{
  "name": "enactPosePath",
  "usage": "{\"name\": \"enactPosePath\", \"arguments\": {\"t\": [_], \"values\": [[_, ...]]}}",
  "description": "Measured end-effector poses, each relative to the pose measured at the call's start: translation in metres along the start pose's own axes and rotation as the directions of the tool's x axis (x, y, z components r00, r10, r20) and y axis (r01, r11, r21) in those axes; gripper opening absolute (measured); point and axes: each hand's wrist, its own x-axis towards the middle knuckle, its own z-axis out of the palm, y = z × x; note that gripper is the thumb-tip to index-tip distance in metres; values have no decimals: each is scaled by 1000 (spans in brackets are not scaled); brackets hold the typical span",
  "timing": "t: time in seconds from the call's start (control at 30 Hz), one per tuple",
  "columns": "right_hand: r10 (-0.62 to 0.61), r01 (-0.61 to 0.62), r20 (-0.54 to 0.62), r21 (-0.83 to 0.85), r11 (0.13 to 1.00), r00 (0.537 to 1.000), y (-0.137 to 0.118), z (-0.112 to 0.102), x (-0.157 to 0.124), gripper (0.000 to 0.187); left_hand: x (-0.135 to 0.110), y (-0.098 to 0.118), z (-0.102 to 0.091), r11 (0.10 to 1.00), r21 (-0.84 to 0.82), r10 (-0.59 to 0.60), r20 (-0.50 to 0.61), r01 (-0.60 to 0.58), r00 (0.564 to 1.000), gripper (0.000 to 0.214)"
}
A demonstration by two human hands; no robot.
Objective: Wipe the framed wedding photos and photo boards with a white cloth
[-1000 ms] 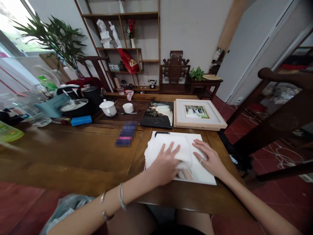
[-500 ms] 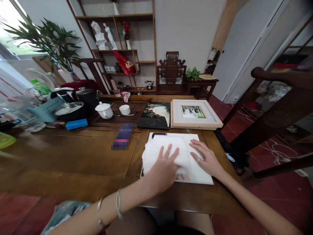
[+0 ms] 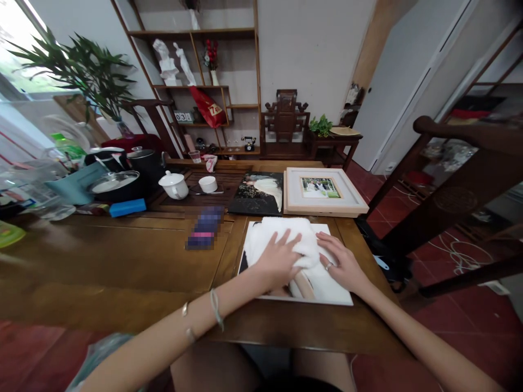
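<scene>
A white towel (image 3: pixel 261 237) lies crumpled over a photo panel (image 3: pixel 329 286) at the near edge of the table. My left hand (image 3: pixel 281 256) rests flat on the towel with its fingers spread, pressing it against the panel. My right hand (image 3: pixel 341 264), wearing a ring, is laid on the panel's right side, fingers stretched out, near the towel's right border. The towel and my left hand cover much of the picture; part of a printed figure shows below them.
Behind the panel lie a dark picture (image 3: pixel 259 193) and a light wooden photo frame (image 3: pixel 327 190). A lidded white cup (image 3: pixel 174 185), a small white bowl (image 3: pixel 208 184) and a blue block (image 3: pixel 128 207) stand left. A dark chair (image 3: pixel 449 190) is at the right.
My left hand and the towel have slid away from me across the panel, baring more of the print near its lower edge. My right hand stays on the panel's right side.
</scene>
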Motion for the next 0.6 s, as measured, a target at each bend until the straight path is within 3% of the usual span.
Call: {"name": "enactPosePath", "arguments": {"t": [0.1, 0.23, 0.47, 0.6], "values": [[1, -1, -1, -2, 1000, 1000, -1, -1, 0, 30, 24, -14, -1, 1000, 21, 23, -32, -22, 999, 34], [-8, 8, 13, -4, 1000, 1000, 0, -1, 0, 31, 26, -5, 3, 997, 83, 0, -33, 3, 999, 33], [-15, 15, 9, 33, 999, 1000, 3, -1, -1, 36, -30, 63, 20, 976, 215, 45, -79, -27, 996, 35], [12, -12, 11, 31, 999, 1000, 0, -1, 0, 32, -55, 98, 26, 979, 138, 158, -48, -150, 986, 30]]}}
